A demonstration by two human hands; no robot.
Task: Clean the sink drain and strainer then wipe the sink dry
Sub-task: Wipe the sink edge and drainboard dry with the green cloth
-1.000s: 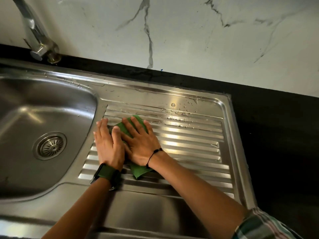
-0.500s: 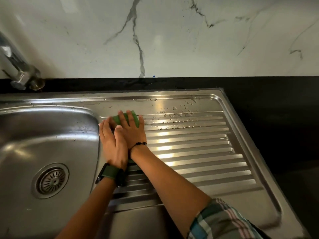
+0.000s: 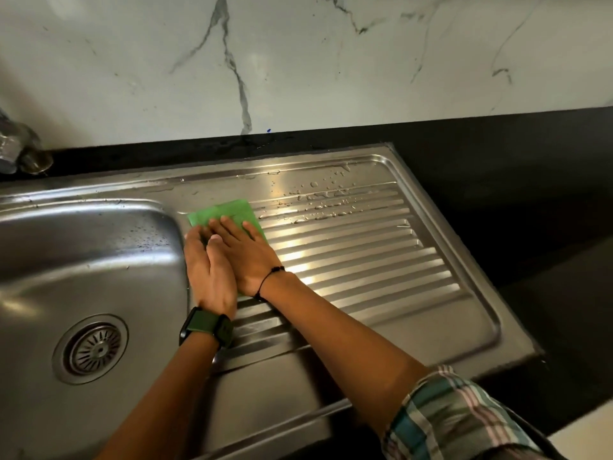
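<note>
A green cloth (image 3: 229, 211) lies flat on the ribbed steel drainboard (image 3: 365, 260), at its far left corner beside the sink bowl (image 3: 66, 260). My left hand (image 3: 207, 270) and my right hand (image 3: 247, 255) press down on the cloth side by side, fingers stretched flat, the right thumb over the left hand. The round strainer (image 3: 96, 348) sits in the drain at the bottom of the bowl, left of my left wrist. Water drops (image 3: 318, 194) bead on the far ridges, right of the cloth.
The tap base (image 3: 23, 151) stands at the far left edge. A black counter (image 3: 514, 194) borders the steel sink at the back and right. A white marble wall (image 3: 298, 61) rises behind it.
Both hands slid the cloth away from me along the left side of the drainboard, up to its far edge. More of the cloth now shows beyond my fingertips.
</note>
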